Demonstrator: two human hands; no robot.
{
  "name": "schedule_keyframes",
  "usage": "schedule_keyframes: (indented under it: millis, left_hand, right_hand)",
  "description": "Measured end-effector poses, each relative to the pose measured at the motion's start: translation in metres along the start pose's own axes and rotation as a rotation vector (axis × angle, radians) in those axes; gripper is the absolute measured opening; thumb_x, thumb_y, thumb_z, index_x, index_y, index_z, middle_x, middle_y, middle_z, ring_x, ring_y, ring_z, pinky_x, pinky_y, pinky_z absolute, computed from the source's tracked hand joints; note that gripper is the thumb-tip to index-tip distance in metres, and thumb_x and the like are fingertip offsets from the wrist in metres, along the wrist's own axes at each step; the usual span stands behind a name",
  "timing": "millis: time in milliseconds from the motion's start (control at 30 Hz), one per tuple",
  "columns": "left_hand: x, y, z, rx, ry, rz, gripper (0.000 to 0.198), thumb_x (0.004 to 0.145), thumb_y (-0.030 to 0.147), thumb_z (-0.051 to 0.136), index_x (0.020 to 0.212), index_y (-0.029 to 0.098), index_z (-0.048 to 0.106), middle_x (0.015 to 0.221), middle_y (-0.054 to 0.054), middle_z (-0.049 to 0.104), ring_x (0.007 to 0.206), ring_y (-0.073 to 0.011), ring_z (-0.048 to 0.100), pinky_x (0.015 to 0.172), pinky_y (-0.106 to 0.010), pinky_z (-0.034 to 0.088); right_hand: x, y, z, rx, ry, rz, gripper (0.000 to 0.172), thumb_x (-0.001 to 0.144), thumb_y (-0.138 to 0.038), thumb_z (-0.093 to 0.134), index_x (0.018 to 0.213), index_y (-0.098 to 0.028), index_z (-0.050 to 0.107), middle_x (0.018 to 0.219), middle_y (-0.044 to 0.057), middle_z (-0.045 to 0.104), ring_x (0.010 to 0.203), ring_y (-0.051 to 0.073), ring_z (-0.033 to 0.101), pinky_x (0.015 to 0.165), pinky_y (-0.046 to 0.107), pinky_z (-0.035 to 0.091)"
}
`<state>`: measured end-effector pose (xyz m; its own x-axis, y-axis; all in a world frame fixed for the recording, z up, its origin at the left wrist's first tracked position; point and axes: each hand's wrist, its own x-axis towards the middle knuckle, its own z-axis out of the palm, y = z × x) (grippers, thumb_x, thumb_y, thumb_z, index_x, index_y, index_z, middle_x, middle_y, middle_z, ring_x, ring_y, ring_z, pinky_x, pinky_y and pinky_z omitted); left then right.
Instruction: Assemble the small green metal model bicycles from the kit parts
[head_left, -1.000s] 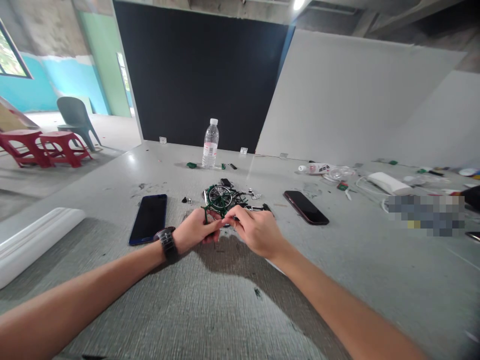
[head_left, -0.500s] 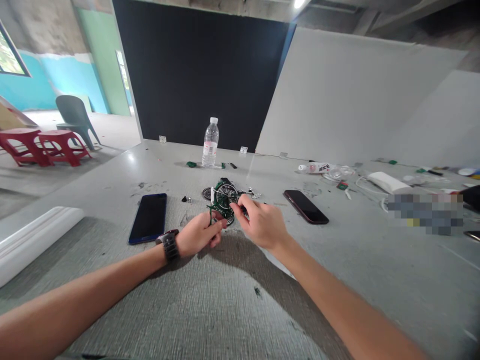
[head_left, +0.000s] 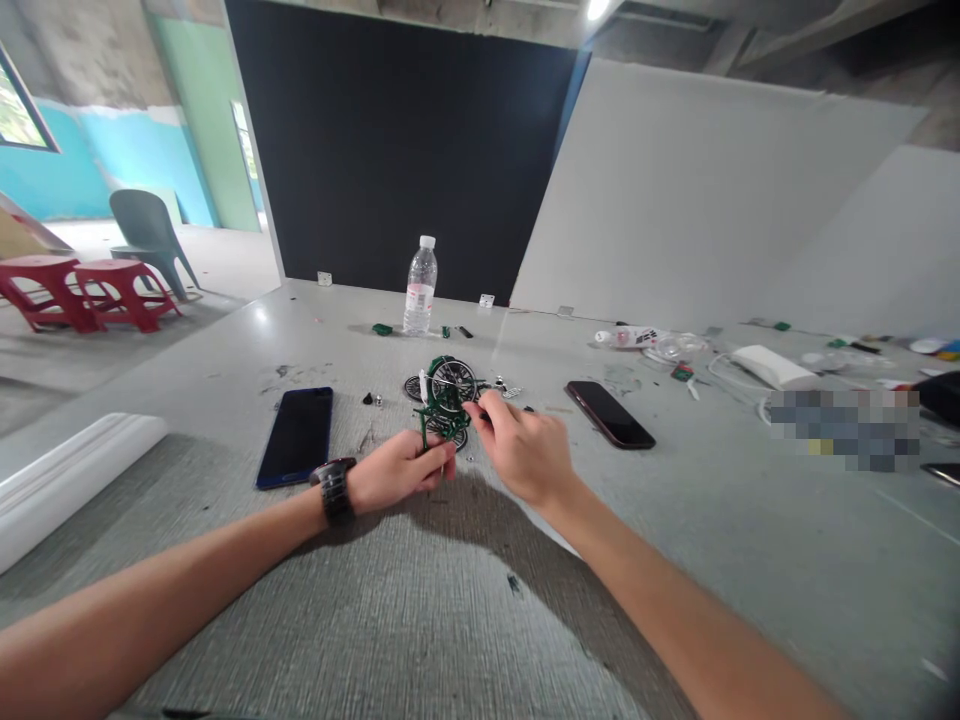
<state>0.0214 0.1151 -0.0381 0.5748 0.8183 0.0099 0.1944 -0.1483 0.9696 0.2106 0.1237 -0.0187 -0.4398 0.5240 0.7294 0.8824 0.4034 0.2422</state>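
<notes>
A miniature green bicycle (head_left: 442,408) with black spoked wheels is tilted above the table in front of me. My left hand (head_left: 401,470) is closed, its thumb and fingers pinching the green frame from the near side. A black watch is on that wrist. My right hand (head_left: 525,440) has its fingers curled and pressed together at the right side of the upper wheel. A small dark bit shows at those fingertips, too small to name. Small loose parts (head_left: 510,390) lie just behind the right hand, and tiny black and silver pieces (head_left: 373,400) lie to the bicycle's left.
A blue phone (head_left: 296,438) lies at left and a dark phone (head_left: 611,414) at right. An upright water bottle (head_left: 420,290) stands behind the bicycle near small green parts. A white roll (head_left: 82,475) lies far left. Cables, a lying bottle (head_left: 630,337) and a white box (head_left: 776,367) sit at right.
The bicycle has turned slightly in my left hand; the black piece seen above the upper wheel no longer shows there. My right hand stays by the wheel, shifted only slightly.
</notes>
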Motion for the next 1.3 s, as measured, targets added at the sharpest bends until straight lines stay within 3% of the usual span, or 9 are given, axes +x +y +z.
schedule_keyframes:
  millis: [167, 400, 567, 667, 800, 900, 1033, 1133, 1300]
  left_hand:
    - [-0.001, -0.003, 0.000, 0.011, 0.016, 0.085, 0.047, 0.097, 0.043, 0.029, 0.055, 0.022, 0.030, 0.044, 0.005, 0.035, 0.044, -0.0087, 0.029, 0.051, -0.026, 0.029]
    - [0.001, -0.007, 0.001, -0.020, 0.061, 0.058, 0.045, 0.095, 0.043, 0.029, 0.055, 0.023, 0.031, 0.041, 0.006, 0.032, 0.040, -0.0086, 0.026, 0.047, -0.026, 0.026]
    - [0.002, -0.009, 0.000, -0.050, 0.114, 0.054, 0.046, 0.095, 0.047, 0.029, 0.056, 0.023, 0.032, 0.039, 0.007, 0.032, 0.039, -0.0084, 0.028, 0.046, -0.024, 0.028]
    - [0.001, -0.009, 0.001, -0.085, 0.091, 0.055, 0.040, 0.093, 0.048, 0.033, 0.062, 0.023, 0.034, 0.042, 0.008, 0.034, 0.040, -0.0087, 0.028, 0.045, -0.024, 0.027]
    - [-0.001, -0.005, 0.001, -0.033, 0.029, 0.065, 0.041, 0.092, 0.044, 0.033, 0.058, 0.023, 0.032, 0.044, 0.007, 0.034, 0.042, -0.0083, 0.028, 0.047, -0.025, 0.027]
    - [0.000, -0.003, 0.001, -0.007, 0.051, 0.062, 0.046, 0.094, 0.043, 0.029, 0.053, 0.023, 0.030, 0.041, 0.006, 0.032, 0.040, -0.0083, 0.027, 0.047, -0.025, 0.026]
    - [0.001, -0.005, 0.001, -0.021, 0.104, 0.041, 0.046, 0.094, 0.044, 0.028, 0.053, 0.023, 0.030, 0.039, 0.006, 0.032, 0.039, -0.0084, 0.029, 0.047, -0.024, 0.030]
    - [0.001, -0.008, 0.001, -0.039, 0.089, 0.034, 0.043, 0.093, 0.045, 0.031, 0.057, 0.023, 0.033, 0.040, 0.006, 0.034, 0.040, -0.0088, 0.031, 0.048, -0.024, 0.032]
    - [0.000, -0.005, 0.002, -0.022, 0.064, 0.044, 0.041, 0.092, 0.044, 0.032, 0.058, 0.023, 0.033, 0.043, 0.006, 0.035, 0.041, -0.0082, 0.030, 0.047, -0.024, 0.029]
  right_hand:
    - [0.002, -0.001, -0.001, 0.021, -0.058, 0.056, 0.034, 0.101, -0.034, 0.042, 0.075, -0.018, 0.058, 0.049, -0.001, 0.061, 0.038, 0.011, 0.051, 0.046, 0.027, 0.014]
    - [0.001, -0.001, -0.001, 0.033, -0.206, 0.052, 0.037, 0.102, -0.036, 0.036, 0.079, -0.018, 0.060, 0.053, 0.002, 0.064, 0.042, 0.013, 0.052, 0.049, 0.029, 0.011]
    - [-0.002, -0.011, -0.005, 0.176, -0.310, -0.053, 0.038, 0.102, -0.037, 0.033, 0.083, -0.018, 0.059, 0.056, 0.001, 0.064, 0.045, 0.013, 0.053, 0.050, 0.029, 0.015]
    - [0.000, -0.015, -0.008, 0.179, -0.282, -0.053, 0.034, 0.101, -0.035, 0.033, 0.086, -0.018, 0.059, 0.054, 0.000, 0.063, 0.043, 0.012, 0.051, 0.049, 0.029, 0.015]
    - [0.004, -0.008, -0.008, 0.133, -0.203, 0.080, 0.031, 0.100, -0.036, 0.035, 0.097, -0.018, 0.059, 0.052, -0.001, 0.060, 0.041, 0.012, 0.048, 0.047, 0.028, 0.014]
    - [0.004, -0.001, -0.003, 0.099, -0.261, 0.103, 0.029, 0.100, -0.033, 0.035, 0.095, -0.018, 0.059, 0.053, 0.000, 0.061, 0.041, 0.013, 0.048, 0.047, 0.028, 0.013]
    - [0.000, -0.004, -0.002, 0.180, -0.389, 0.003, 0.034, 0.102, -0.036, 0.032, 0.091, -0.017, 0.057, 0.057, 0.002, 0.064, 0.046, 0.013, 0.051, 0.048, 0.028, 0.015]
    - [0.000, -0.013, -0.006, 0.194, -0.409, -0.056, 0.036, 0.103, -0.039, 0.030, 0.091, -0.018, 0.057, 0.058, 0.002, 0.065, 0.046, 0.013, 0.052, 0.049, 0.029, 0.015]
    - [0.007, -0.011, -0.009, 0.094, -0.300, 0.124, 0.036, 0.102, -0.042, 0.032, 0.096, -0.018, 0.058, 0.055, 0.001, 0.062, 0.043, 0.013, 0.050, 0.048, 0.029, 0.013]
